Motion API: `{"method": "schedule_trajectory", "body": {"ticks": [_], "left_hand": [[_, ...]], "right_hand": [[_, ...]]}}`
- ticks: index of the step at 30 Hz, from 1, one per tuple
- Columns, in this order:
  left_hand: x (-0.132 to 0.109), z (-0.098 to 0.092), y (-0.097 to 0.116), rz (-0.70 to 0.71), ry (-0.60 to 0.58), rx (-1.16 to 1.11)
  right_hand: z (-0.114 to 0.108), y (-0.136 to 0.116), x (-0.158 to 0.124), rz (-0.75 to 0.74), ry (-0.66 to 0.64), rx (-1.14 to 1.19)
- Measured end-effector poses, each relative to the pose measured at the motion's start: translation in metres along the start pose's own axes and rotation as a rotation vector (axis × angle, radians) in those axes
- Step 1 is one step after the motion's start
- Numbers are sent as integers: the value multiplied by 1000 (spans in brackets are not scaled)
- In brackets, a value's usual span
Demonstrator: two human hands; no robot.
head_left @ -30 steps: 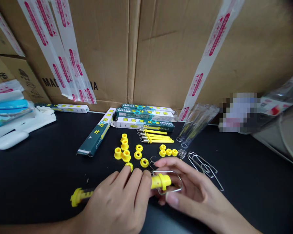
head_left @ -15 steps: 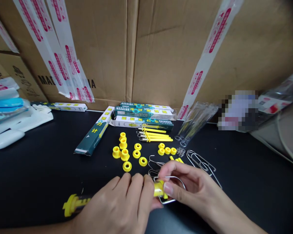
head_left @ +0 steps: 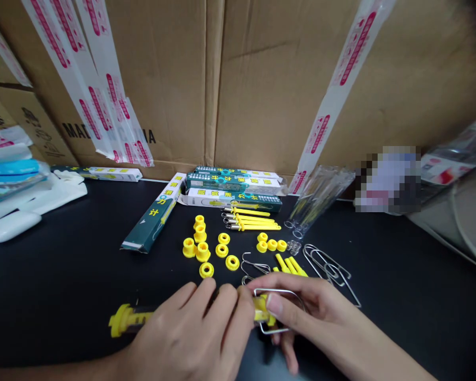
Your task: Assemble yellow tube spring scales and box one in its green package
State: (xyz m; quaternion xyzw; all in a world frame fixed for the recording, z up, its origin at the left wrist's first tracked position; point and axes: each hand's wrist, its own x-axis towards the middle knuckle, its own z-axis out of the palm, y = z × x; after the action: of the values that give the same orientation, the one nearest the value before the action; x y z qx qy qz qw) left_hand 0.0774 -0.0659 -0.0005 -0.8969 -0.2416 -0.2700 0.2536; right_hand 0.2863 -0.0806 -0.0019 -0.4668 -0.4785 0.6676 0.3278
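Observation:
My left hand is closed round the middle of a clear tube with yellow ends, lying near the front of the black table. Its left yellow cap sticks out past my fingers. My right hand pinches the tube's right yellow cap between thumb and fingers, where a bent wire loop is attached. Just beyond my fingers lie wire hooks and short yellow rods.
Several yellow rings and collars are scattered mid-table, with yellow spring rods, green and white boxes, a clear tube bundle and wire loops. Cardboard cartons stand behind. White packets lie left.
Both hands have drawn the tube slightly toward me. My right hand shifted from cupping the cap to pinching it, uncovering the short yellow rods behind.

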Motion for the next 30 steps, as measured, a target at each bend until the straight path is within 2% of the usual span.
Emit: {"method": "schedule_trajectory", "body": {"ticks": [1, 4, 6, 8, 11, 12, 14, 17, 23, 30], "left_hand": [[1, -2, 0, 11, 36, 1], [2, -3, 1, -7, 15, 15], [-1, 0, 2, -22, 29, 32], [-4, 6, 2, -40, 37, 56], [-7, 12, 1, -72, -17, 60], [-7, 13, 1, -78, -38, 48], [-6, 13, 0, -73, -63, 16], [-5, 11, 0, -51, -83, 0], [-6, 4, -1, 16, -138, 0], [-5, 1, -1, 9, -167, 14]], "right_hand": [[1, -1, -1, 21, -18, -16], [3, 1, -3, 46, -37, -35], [0, 6, -4, -10, 22, -105], [-5, 10, -6, -216, 163, -335], [-14, 10, -10, -790, 376, -958], [-15, 8, -11, -937, 404, -1132], [-16, 4, -13, -1095, 416, -1346], [-10, 1, -14, -1135, 400, -1472], [-3, 13, -18, -1072, 461, -1589], [-9, 14, -23, -1086, 310, -1632]]}}
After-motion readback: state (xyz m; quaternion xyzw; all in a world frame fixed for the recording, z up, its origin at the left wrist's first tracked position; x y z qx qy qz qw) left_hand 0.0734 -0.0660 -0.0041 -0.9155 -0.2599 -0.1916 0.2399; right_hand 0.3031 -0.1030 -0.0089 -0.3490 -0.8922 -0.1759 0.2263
